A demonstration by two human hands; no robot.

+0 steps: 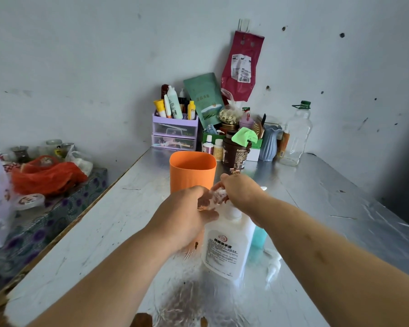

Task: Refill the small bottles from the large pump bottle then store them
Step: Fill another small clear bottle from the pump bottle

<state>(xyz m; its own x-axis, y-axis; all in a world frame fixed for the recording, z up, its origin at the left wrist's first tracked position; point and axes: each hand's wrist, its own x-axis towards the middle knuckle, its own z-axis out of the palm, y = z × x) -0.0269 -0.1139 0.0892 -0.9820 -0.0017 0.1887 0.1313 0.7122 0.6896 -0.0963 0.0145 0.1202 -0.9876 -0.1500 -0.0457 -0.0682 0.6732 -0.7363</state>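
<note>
Left hand: your fingers grip the small clear bottle at the spout. Right hand: fingers curl over the large pump bottle, standing mid-counter. Risk: if the mouth drifts off the spout, soap spills; a skewed press could tip the pump bottle.

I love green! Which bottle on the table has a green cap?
The tall clear bottle at the far right by the wall. The big pump bottle is white, and two little bottles near the brown jar have white caps.
</note>
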